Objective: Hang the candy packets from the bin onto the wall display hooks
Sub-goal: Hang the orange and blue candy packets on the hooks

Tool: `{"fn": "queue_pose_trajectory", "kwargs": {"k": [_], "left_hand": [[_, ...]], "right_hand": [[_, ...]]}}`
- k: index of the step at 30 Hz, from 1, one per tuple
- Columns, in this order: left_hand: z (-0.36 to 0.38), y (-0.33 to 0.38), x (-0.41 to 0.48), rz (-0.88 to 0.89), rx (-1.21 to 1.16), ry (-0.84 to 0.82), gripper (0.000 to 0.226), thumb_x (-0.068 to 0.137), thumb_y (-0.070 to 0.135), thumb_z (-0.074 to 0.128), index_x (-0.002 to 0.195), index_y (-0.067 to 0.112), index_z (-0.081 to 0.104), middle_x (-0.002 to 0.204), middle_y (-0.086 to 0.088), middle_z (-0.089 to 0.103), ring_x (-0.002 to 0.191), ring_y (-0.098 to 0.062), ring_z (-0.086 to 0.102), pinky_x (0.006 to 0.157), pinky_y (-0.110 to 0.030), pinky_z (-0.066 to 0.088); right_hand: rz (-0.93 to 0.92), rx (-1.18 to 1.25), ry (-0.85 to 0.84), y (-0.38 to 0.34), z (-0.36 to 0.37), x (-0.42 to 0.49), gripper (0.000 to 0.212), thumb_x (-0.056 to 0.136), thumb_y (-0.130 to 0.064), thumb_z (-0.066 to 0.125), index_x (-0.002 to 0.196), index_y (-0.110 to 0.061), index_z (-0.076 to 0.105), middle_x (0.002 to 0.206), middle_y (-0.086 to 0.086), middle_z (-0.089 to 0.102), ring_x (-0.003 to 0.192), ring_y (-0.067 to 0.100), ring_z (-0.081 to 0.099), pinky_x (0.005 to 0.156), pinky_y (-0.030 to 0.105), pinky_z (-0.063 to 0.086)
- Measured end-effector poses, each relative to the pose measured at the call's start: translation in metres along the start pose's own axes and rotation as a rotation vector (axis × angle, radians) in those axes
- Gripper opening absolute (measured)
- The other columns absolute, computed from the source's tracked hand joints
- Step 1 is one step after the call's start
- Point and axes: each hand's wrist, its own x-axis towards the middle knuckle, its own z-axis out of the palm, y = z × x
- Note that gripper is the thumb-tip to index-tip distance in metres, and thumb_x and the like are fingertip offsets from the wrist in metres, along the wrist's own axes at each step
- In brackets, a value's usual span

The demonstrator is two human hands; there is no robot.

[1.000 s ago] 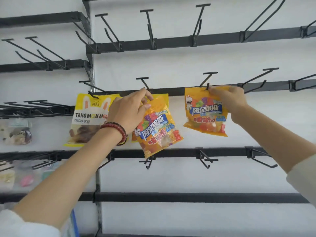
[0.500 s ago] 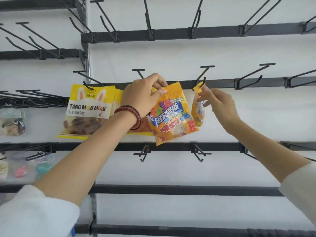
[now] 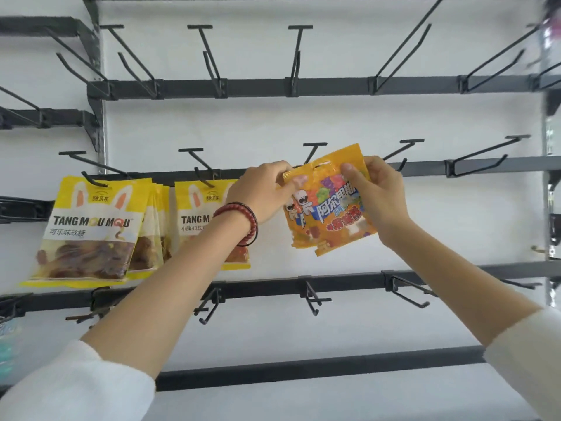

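An orange candy packet with blue lettering is held up in front of the middle rail, just below a black hook. My left hand pinches its upper left edge. Round its upper right corner my right hand grips, thumb on the front. More orange edges show behind it, so there may be a second packet. The packet's top hole is not on the hook. Yellow rabbit packets hang on the hook at the left, and another yellow packet hangs on the hook beside them, partly behind my left forearm.
Black rails with several bare hooks run across the white wall above, to the right and below. Blurred packets show at the far left lower edge. The bin is out of view.
The view has shifted right. Both hands have come together on the orange packet in front of the centre hook; earlier each hand held a separate orange packet at neighbouring hooks.
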Motion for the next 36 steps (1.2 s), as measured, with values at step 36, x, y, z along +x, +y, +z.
{"fn": "queue_pose_trajectory", "kwargs": {"k": [36], "left_hand": [[0.073,-0.034,-0.046,0.074,0.654,-0.324,0.028,0.094,0.045,0.044,0.119,0.035,0.051,0.128,0.011,0.053,0.121,-0.015,0.045,0.094,-0.039,0.033]], "right_hand": [[0.006,-1.005,-0.664,0.096,-0.004,-0.040,0.037,0.089,-0.051,0.053,0.116,-0.028,0.062,0.126,-0.003,0.053,0.118,0.020,0.046,0.099,0.038,0.039]]}}
